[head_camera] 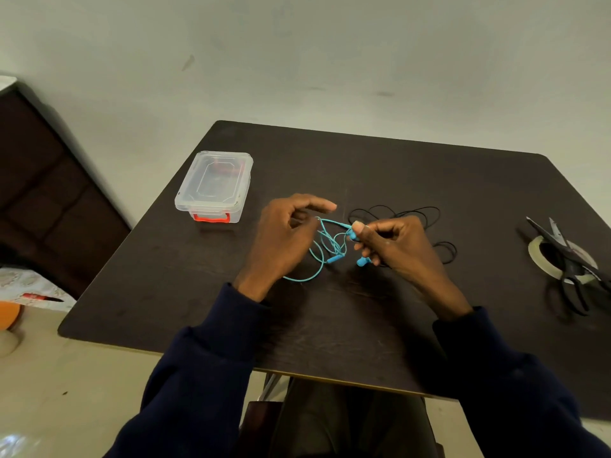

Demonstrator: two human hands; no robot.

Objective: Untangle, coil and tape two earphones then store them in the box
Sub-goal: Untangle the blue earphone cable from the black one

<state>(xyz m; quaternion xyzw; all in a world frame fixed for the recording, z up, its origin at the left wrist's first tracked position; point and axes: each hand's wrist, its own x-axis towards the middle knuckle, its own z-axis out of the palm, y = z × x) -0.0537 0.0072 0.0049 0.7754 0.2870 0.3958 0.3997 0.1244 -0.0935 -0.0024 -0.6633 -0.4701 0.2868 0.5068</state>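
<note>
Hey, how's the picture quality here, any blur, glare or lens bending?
Head view: dim, flat light; wide lens bows the table edges; faint sheen on the clear box; left hand and right hand look slightly soft; black earphone barely stands out from the dark top, blue earphone shows clearly.

Dark table [363, 166], blk scissors [558, 246] rt, orange obj [8, 314] left
</note>
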